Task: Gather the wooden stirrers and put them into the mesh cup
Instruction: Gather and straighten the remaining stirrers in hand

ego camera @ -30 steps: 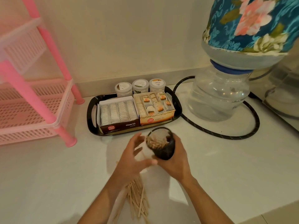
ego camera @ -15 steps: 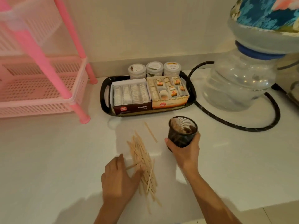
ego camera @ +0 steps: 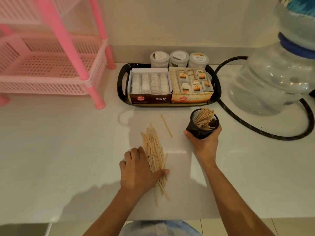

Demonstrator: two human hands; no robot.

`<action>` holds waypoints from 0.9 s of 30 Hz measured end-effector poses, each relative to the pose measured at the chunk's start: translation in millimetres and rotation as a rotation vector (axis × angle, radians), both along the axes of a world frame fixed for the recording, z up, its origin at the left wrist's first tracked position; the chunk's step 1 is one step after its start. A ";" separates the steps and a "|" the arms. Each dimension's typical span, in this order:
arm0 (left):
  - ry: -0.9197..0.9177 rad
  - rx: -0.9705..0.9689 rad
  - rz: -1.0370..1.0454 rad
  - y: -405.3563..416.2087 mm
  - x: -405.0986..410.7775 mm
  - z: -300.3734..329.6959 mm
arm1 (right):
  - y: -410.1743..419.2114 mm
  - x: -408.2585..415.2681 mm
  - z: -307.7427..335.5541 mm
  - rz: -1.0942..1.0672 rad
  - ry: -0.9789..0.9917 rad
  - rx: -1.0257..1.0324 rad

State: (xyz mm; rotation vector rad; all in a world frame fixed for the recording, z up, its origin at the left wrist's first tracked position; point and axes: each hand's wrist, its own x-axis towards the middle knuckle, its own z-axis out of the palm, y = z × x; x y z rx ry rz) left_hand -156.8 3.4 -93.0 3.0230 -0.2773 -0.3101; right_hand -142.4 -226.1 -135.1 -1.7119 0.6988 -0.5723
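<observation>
A pile of pale wooden stirrers (ego camera: pixel 152 149) lies on the white counter in front of me. My left hand (ego camera: pixel 138 169) lies over the near end of the pile, thumb curled round its right side and fingers bent on its left. One stray stirrer (ego camera: pixel 166 126) lies apart, farther back. My right hand (ego camera: pixel 203 143) grips a black mesh cup (ego camera: pixel 201 126) tilted toward me, with several stirrers inside it.
A black tray (ego camera: pixel 121 86) with two tea boxes and three jars stands at the back. A pink plastic rack (ego camera: pixel 56 70) is at the back left. A large water bottle (ego camera: pixel 276 82) and a black hose (ego camera: pixel 265 133) are on the right.
My left hand came down from the cup to the pile and closed round it. The right hand lowered the cup to the right; my view shifted down.
</observation>
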 end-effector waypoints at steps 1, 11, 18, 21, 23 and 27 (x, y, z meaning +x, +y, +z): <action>0.014 -0.027 0.002 1.3 1.0 0.4 | -1.5 1.3 -0.4 0.005 0.013 0.002; 0.101 -0.279 0.050 49.8 -8.5 1.1 | 24.1 -62.2 21.3 -0.132 0.119 -0.018; 0.190 -0.290 0.060 47.7 -23.0 3.2 | 63.3 -109.0 25.7 0.328 0.460 -0.330; 0.186 -0.314 0.089 40.3 -22.8 2.5 | 78.8 -103.9 27.9 0.568 0.641 -0.476; 0.178 -0.316 0.097 35.6 -20.7 1.7 | 88.0 -96.0 30.3 0.669 0.675 -0.537; 0.172 -0.287 0.071 27.4 -18.0 -0.1 | 103.8 -82.8 32.4 0.763 0.633 -0.546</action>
